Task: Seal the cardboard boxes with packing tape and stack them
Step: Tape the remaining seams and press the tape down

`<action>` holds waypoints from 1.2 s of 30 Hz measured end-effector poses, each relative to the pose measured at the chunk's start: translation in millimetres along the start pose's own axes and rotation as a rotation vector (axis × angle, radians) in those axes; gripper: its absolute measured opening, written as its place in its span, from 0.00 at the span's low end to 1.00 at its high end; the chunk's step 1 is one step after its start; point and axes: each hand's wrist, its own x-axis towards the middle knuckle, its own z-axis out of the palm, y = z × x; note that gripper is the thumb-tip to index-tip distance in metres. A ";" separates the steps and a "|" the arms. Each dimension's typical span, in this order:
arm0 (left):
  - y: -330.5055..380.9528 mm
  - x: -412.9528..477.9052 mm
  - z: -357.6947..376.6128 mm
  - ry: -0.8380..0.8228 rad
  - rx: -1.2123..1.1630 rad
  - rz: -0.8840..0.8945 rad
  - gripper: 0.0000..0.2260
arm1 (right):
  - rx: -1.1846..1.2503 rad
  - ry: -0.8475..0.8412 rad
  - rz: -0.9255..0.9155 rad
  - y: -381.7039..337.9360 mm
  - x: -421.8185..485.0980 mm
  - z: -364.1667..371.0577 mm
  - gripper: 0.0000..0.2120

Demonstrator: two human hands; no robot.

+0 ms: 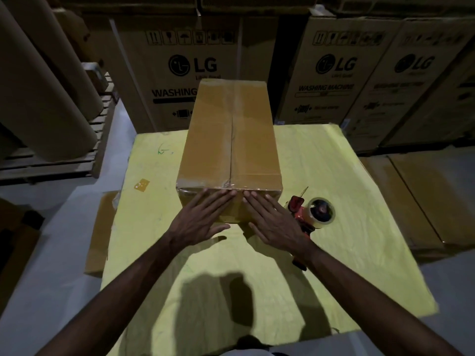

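Note:
A long brown cardboard box (pixel 228 140) lies lengthwise on the yellow-covered table (pixel 334 176), its flaps closed and clear tape running along the top seam. My left hand (pixel 203 217) and my right hand (pixel 272 219) both press flat, fingers straight, against the box's near end face, with the fingertips at the top edge. A red tape dispenser (pixel 312 214) with a roll of clear tape lies on the table just right of my right hand, partly hidden by my wrist.
Large printed washing-machine cartons (pixel 334 73) stand close behind the table. Big brown paper rolls (pixel 43 93) lean on a wooden pallet at the left. Flat cardboard sheets (pixel 421 199) lie on the floor to the right, another flat cardboard piece (pixel 99 232) at the table's left edge. A scrap of tape (pixel 142 185) sticks to the table.

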 end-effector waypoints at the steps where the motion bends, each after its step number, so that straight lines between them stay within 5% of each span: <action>1: -4.3 -6.9 0.7 0.001 -0.008 -0.020 0.37 | 0.007 0.011 0.026 2.6 -3.7 1.0 0.34; 7: -21.4 -49.5 1.6 0.030 -0.088 -0.189 0.36 | 0.161 0.134 0.127 24.0 -37.3 1.1 0.31; 11: -36.1 -52.7 -10.0 0.285 -0.234 -0.141 0.22 | 0.357 0.395 0.288 40.9 -31.6 -22.5 0.28; 15: -67.2 -34.1 -25.9 0.361 -0.511 -0.467 0.18 | 0.553 0.366 0.479 72.3 -7.8 -40.7 0.22; 20: -69.8 -19.6 -16.2 0.312 -0.884 -0.601 0.16 | 0.713 0.341 0.439 70.5 10.5 -17.7 0.19; 29: -76.5 -25.5 10.2 0.381 -0.586 -0.430 0.22 | 0.382 0.384 0.313 68.6 17.2 12.0 0.22; 36: -84.8 -28.6 10.2 0.374 -0.458 -0.278 0.27 | 0.343 0.383 0.256 70.8 13.0 12.9 0.27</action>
